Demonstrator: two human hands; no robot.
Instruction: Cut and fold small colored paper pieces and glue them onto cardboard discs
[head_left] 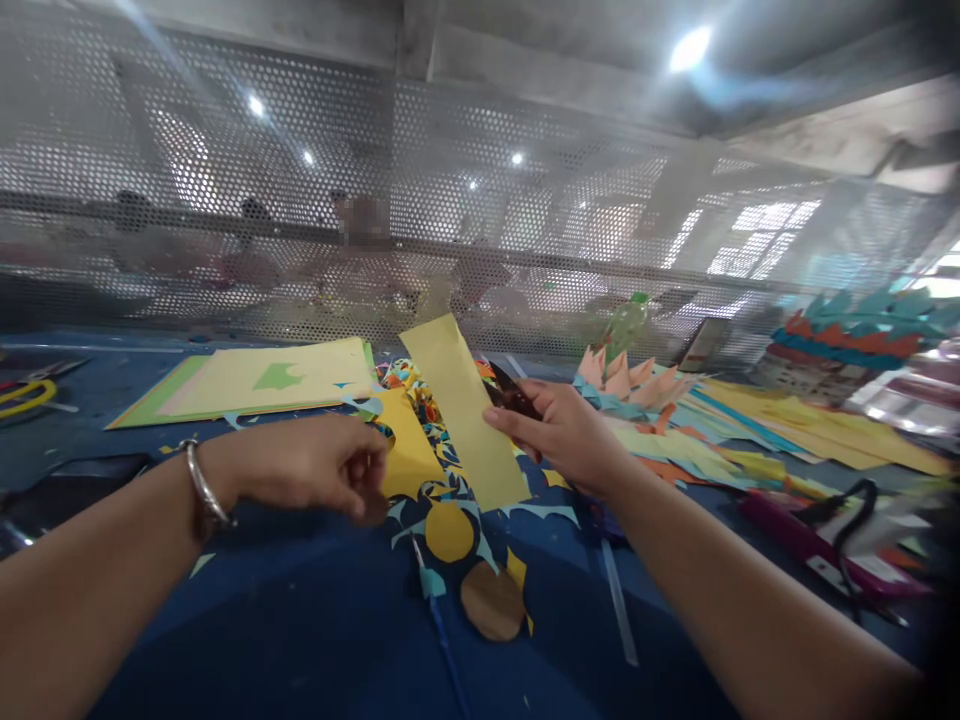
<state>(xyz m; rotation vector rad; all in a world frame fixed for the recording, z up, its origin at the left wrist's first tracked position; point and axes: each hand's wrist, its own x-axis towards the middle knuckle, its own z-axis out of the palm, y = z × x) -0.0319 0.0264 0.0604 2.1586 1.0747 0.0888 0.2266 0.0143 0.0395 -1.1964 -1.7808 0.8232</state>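
My right hand (559, 425) pinches a long pale yellow paper strip (469, 420) at its right edge, thumb in front. A dark pointed piece (514, 390) shows in the same hand; its kind is unclear. To the left, my left hand (322, 465), with a silver bangle at the wrist, is closed, fingers curled. Something brownish at its fingertips is too blurred to name. Below the hands lie a yellow paper circle (450, 532), a brown circle (493, 600) and a thin blue-handled tool (442, 630). A darker yellow sheet (405, 445) lies between the hands.
Stacked coloured sheets (277, 380) lie at the left, above a dark phone-like object (75, 485). Paper scraps cover the middle. At right are a peach paper crown (630, 380), yellow sheets (825, 415) and a purple case (832, 545). A perforated metal screen (487, 200) stands behind.
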